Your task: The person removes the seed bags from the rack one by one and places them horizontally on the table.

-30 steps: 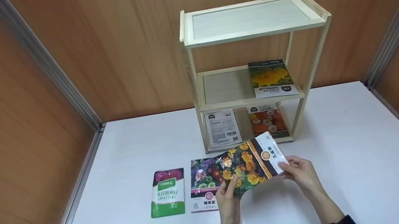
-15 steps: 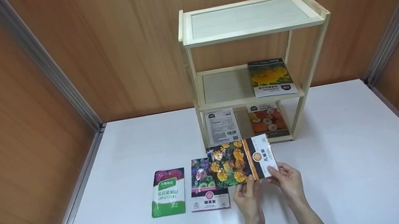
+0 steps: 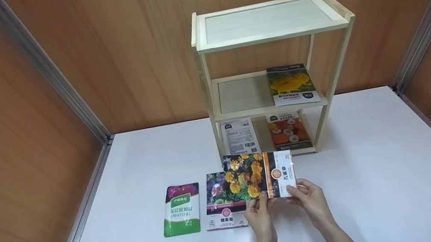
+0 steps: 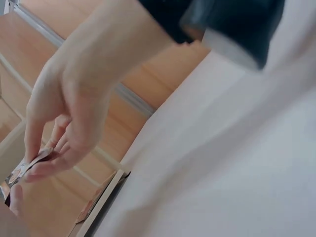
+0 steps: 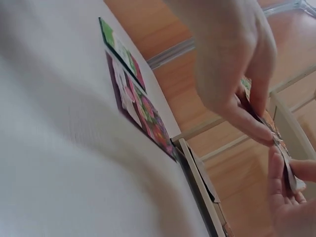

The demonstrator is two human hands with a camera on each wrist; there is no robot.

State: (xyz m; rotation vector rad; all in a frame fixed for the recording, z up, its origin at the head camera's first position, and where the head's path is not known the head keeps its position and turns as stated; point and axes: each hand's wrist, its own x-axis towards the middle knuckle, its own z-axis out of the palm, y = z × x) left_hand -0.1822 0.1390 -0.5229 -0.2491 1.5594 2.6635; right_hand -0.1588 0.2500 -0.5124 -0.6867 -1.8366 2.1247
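A seed packet with orange marigolds and a white label end is held sideways above the table, in front of the shelf. Along its lower edge my left hand pinches it near the middle, thumb on the printed front. My right hand pinches the same edge at the label end, thumb on the white part; its other fingers are behind. Partly covered by that packet, a pink and purple flower seed packet lies on the table. To its left lies a green and white seed packet.
Behind the hands stands a pale wooden shelf. Its middle tier bears a yellow-flower packet. On the bottom tier lie a white text-covered packet and an orange-flower packet. Wood-patterned walls enclose the white table.
The marigold seed packet has turned from slanted to nearly level and shifted left. My left hand has slid from its lower left corner to mid-edge; my right hand has moved left and down.
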